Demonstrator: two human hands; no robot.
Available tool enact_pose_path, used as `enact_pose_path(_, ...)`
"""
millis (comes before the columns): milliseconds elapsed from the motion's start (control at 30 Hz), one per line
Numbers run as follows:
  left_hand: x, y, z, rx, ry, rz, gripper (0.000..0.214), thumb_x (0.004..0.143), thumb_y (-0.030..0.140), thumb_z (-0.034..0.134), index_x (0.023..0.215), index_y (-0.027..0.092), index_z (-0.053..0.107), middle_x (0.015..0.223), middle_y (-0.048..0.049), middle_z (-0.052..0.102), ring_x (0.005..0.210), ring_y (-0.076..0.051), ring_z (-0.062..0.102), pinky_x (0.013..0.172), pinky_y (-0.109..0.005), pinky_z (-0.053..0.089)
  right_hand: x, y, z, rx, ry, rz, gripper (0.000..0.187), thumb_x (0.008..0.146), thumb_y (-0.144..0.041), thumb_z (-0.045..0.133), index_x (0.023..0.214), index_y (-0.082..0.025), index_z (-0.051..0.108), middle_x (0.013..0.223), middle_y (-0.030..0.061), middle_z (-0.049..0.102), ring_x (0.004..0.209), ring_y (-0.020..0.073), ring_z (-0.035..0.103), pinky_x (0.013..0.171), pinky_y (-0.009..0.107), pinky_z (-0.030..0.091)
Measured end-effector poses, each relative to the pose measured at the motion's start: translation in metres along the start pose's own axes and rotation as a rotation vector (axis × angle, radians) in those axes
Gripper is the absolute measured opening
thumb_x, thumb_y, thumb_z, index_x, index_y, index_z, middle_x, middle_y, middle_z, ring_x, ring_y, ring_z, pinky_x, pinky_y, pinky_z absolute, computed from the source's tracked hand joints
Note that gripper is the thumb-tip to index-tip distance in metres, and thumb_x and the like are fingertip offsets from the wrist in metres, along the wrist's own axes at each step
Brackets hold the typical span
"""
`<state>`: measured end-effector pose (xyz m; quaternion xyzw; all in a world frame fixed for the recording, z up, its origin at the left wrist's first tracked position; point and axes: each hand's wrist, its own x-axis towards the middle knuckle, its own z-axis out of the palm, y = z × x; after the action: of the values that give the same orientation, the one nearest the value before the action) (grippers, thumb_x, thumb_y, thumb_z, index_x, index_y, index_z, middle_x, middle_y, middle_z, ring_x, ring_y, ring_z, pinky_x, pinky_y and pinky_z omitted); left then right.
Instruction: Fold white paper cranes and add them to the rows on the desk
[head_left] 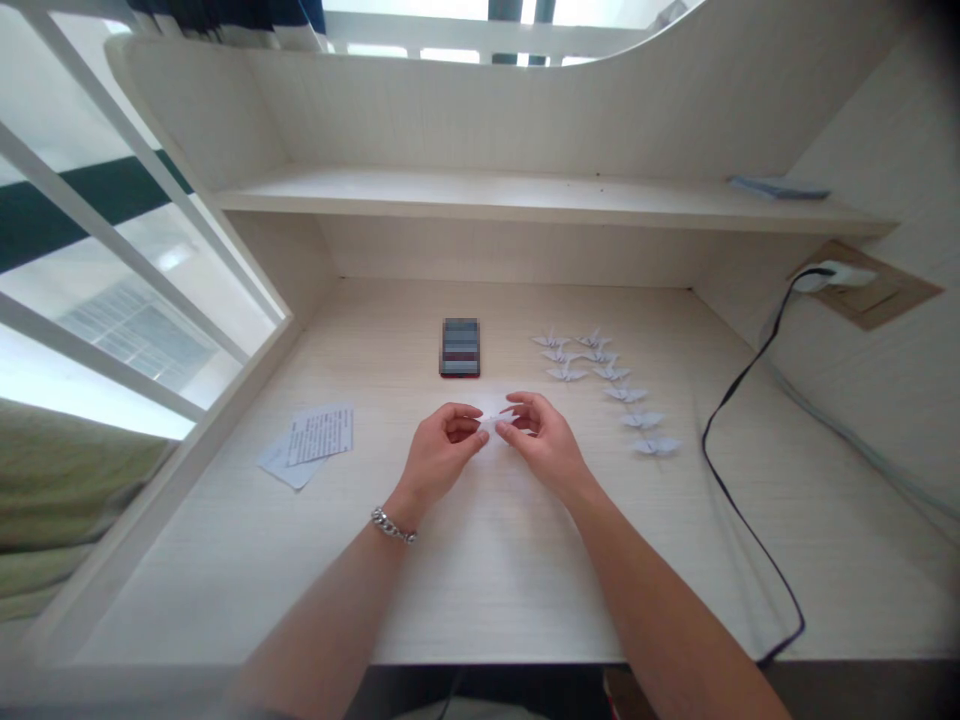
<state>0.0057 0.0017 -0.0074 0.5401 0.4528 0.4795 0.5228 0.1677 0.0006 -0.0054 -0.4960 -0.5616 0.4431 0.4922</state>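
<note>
From my seat, I have both hands raised above the pale wood-grain bench (480, 590), with the small white folded-paper piece (493, 423) between them at the centre of my clock. The left hand (448, 437) pinches it from nine o'clock and the right hand (546, 440) from three, thumbs and fingertips closed on its edges; its creases are too small to read. I judge tearing the main risk: thin paper pulled from both sides could split, or a thumb pressing unevenly could crush a fold. The small white folded-paper birds (625, 394) spread from one to three o'clock, so a careless sweep of the right forearm could scatter them. The dark rectangular phone-like object (460, 347) at eleven could get nudged by straying left fingers.
</note>
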Motion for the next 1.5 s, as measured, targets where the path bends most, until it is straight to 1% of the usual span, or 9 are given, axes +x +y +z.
enact_pose_path(33,0.0002,-0.0002,-0.0005,0.011,0.007,0.005,0.028,0.067,0.026,0.069,0.091,0.015,0.059,0.079,-0.0033,0.064,0.075,-0.014,0.062,0.069,-0.026,0.050,-0.0006,-0.0017,-0.0010,-0.033,0.010,-0.034,0.039,0.069,-0.030,0.066,0.106,-0.020,0.057,0.095,0.0064,0.063,0.080,0.0170,0.060,0.064,0.027,0.049)
enact_pose_path(100,0.0003,-0.0006,-0.0010,0.030,0.010,0.010,0.027,0.068,0.027,0.069,0.089,0.015,0.059,0.080,-0.0041,0.065,0.076,-0.015,0.062,0.071,-0.027,0.050,-0.0017,-0.0043,-0.0023,-0.106,-0.008,-0.092,0.029,0.071,-0.029,0.064,0.098,-0.021,0.062,0.097,0.0062,0.063,0.081,0.0168,0.059,0.066,0.027,0.049)
enact_pose_path(167,0.0002,-0.0009,-0.0011,0.049,0.011,0.018,0.024,0.068,0.028,0.068,0.087,0.015,0.059,0.080,-0.0047,0.066,0.076,-0.015,0.063,0.071,-0.028,0.051,-0.0021,-0.0049,-0.0024,-0.166,-0.023,-0.118,0.016,0.072,-0.028,0.063,0.086,-0.020,0.066,0.090,0.0051,0.064,0.078,0.0161,0.059,0.067,0.027,0.048)
enact_pose_path(233,-0.0001,-0.0009,-0.0009,0.072,0.016,0.029,0.022,0.068,0.029,0.068,0.084,0.015,0.060,0.081,-0.0053,0.066,0.076,-0.016,0.064,0.071,-0.028,0.051,-0.0018,-0.0040,-0.0018,-0.189,-0.029,-0.100,0.013,0.072,-0.027,0.063,0.082,-0.019,0.066,0.083,0.0039,0.065,0.074,0.0154,0.059,0.067,0.027,0.048)
enact_pose_path(400,-0.0012,0.0015,-0.0008,0.148,0.006,0.044,0.022,0.068,0.031,0.068,0.083,0.015,0.065,0.083,-0.0067,0.068,0.078,-0.018,0.064,0.072,-0.029,0.051,-0.0001,-0.0014,-0.0014,-0.152,-0.064,-0.034,0.012,0.071,-0.026,0.063,0.078,-0.017,0.065,0.077,0.0033,0.066,0.071,0.0157,0.059,0.065,0.027,0.047)
enact_pose_path(767,-0.0023,0.0032,-0.0008,0.177,0.001,0.081,0.018,0.069,0.031,0.067,0.080,0.016,0.066,0.081,-0.0050,0.068,0.075,-0.017,0.063,0.069,-0.027,0.050,0.0011,0.0010,-0.0020,-0.103,-0.121,-0.035,0.011,0.071,-0.023,0.062,0.081,-0.018,0.065,0.077,0.0022,0.065,0.069,0.0151,0.057,0.062,0.026,0.044)
enact_pose_path(1100,-0.0029,0.0036,-0.0012,0.216,-0.011,0.087,0.018,0.070,0.032,0.066,0.079,0.017,0.066,0.079,-0.0049,0.069,0.073,-0.016,0.063,0.067,-0.026,0.049,0.0006,0.0023,-0.0016,-0.041,-0.118,-0.014,0.009,0.071,-0.021,0.063,0.078,-0.018,0.066,0.077,0.0020,0.065,0.069,0.0146,0.057,0.063,0.026,0.044)
enact_pose_path(1333,-0.0025,0.0023,-0.0028,0.242,-0.065,0.054,0.021,0.071,0.034,0.065,0.082,0.016,0.066,0.082,-0.0069,0.069,0.075,-0.018,0.063,0.069,-0.028,0.049,-0.0005,-0.0018,-0.0026,-0.115,-0.160,-0.024,0.016,0.073,-0.025,0.062,0.086,-0.017,0.066,0.084,0.0050,0.067,0.076,0.0176,0.061,0.068,0.028,0.047)
enact_pose_path(1500,-0.0019,0.0019,-0.0032,0.209,-0.079,0.036,0.022,0.071,0.034,0.064,0.082,0.015,0.067,0.083,-0.0080,0.070,0.076,-0.018,0.064,0.070,-0.028,0.050,-0.0018,-0.0033,-0.0022,-0.146,-0.191,-0.019,0.015,0.074,-0.028,0.061,0.083,-0.017,0.066,0.081,0.0053,0.068,0.076,0.0183,0.061,0.068,0.029,0.048)
